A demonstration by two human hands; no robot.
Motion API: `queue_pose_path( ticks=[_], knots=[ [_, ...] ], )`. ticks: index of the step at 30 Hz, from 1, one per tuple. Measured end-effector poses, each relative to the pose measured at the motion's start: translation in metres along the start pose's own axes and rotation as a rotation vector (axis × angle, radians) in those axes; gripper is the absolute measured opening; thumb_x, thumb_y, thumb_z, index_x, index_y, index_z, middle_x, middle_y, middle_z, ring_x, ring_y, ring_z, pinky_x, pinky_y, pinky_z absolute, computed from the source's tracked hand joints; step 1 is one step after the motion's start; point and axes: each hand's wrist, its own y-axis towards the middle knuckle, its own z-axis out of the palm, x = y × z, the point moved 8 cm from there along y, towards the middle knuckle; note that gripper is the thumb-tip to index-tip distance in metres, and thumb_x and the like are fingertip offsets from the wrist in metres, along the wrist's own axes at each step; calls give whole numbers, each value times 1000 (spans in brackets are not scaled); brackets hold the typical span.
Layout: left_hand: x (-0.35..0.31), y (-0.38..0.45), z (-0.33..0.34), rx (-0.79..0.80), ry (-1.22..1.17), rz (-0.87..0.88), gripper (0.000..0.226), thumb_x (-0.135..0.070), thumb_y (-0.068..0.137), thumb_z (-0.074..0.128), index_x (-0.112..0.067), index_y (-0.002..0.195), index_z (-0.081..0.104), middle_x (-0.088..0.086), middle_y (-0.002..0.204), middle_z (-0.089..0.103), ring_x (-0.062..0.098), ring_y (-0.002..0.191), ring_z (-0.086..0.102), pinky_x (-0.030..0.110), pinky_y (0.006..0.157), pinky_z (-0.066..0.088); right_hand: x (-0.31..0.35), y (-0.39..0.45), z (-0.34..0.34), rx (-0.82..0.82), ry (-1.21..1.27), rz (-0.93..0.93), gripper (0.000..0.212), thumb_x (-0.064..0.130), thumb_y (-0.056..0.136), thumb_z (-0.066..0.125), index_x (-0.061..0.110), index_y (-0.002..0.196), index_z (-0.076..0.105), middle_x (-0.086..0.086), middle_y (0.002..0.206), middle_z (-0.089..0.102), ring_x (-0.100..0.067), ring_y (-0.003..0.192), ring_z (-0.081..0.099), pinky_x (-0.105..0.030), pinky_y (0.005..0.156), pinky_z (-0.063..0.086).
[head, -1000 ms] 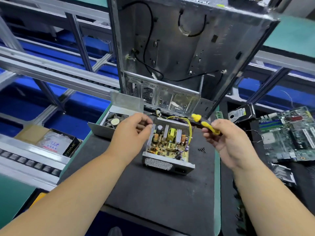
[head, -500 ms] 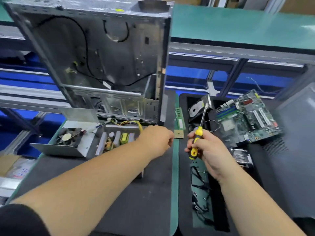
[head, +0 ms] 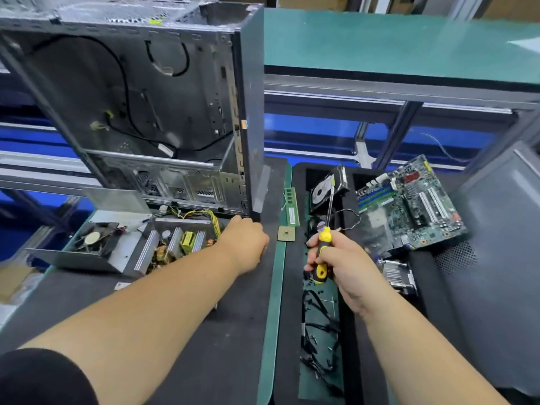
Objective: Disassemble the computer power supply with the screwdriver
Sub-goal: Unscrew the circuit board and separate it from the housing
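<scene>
Dark bench mat [head: 228, 331]: opened power supply [head: 175, 244] at 9 o'clock, rigid; grasped best by its metal walls, fragile board avoided. Screwdriver [head: 323, 249] is gripped by right hand [head: 342, 264]; left hand [head: 245, 244] is loosely curled, holding nothing visible.

Green-topped workbench [head: 394, 45] behind; grey aluminium framing [head: 397, 135]; blue conveyor surface [head: 306, 127] beneath.

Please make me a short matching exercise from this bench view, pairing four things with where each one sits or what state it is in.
Things:
1. screwdriver
2. power supply
3. motherboard
4. computer case

Places or states:
A. standing upright, side open, at the back
B. gripped in the right hand, shaft pointing up
C. lying flat at the far right
D. cover off, under the left forearm

Pairs: 1-B, 2-D, 3-C, 4-A
</scene>
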Motion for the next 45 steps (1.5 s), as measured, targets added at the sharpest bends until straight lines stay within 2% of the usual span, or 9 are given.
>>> queue_pose_path(
  ticks=[5,8,11,16,20,25,32,36,45],
  knots=[
    [15,-24,-29,-159,-238,-49,17,-43,92,59,-29,96,68,-3,104,61,24,105,56,38,92,40,3,8,3,17,-32,-11,27,6,64,49,10,88,60,-1,65,61,-19,64,63,-37,76,49],
    [49,-58,-51,-341,-451,-107,15,-35,92,59,-23,84,59,-5,89,55,22,91,54,39,84,45,3,9,8,-4,-62,11,16,6,70,54,20,74,62,1,66,58,-14,58,55,-28,61,43],
    [102,-96,-47,-448,-535,-251,8,-27,91,61,-23,96,58,-7,94,53,19,94,52,39,86,46,6,10,23,-10,-142,-1,12,19,72,57,28,65,59,5,65,53,-12,55,47,-29,60,36],
    [179,-129,5,-234,-504,-465,38,-28,92,61,-23,130,56,3,127,58,25,118,53,40,99,45,6,6,66,15,-242,20,6,27,66,61,23,69,57,5,58,50,-15,48,39,-29,56,32],
    [192,-130,32,-126,-568,-386,47,-32,95,60,-23,140,51,4,133,55,25,121,52,35,101,43,-8,-5,102,8,-346,74,5,19,83,61,18,78,62,-1,62,64,-12,43,41,-25,48,35],
    [199,-129,36,-132,-565,-264,49,-35,93,60,-25,140,51,3,133,54,25,122,52,39,101,45,-31,-24,149,12,-399,174,11,23,91,59,16,95,66,-3,70,71,-13,42,40,-21,43,33],
    [208,-144,39,-145,-552,-99,34,-40,89,63,-30,121,63,-5,114,62,19,105,59,35,90,50,-39,-44,154,-297,-410,191,21,30,89,66,10,84,62,2,64,66,-16,46,40,-28,54,35],
    [199,-160,42,-153,-592,8,20,-35,88,65,-29,107,68,-11,98,65,13,95,61,28,84,48,-35,-51,145,-392,-418,189,28,30,90,66,4,86,58,-7,72,58,-19,53,41,-25,51,32],
    [178,-198,49,-197,-643,-64,18,-25,86,56,-29,98,69,-12,88,62,12,88,60,29,81,51,-28,-31,129,-273,-526,142,22,28,89,69,14,81,53,-10,72,54,-21,58,43,-30,56,37]
  ],
)
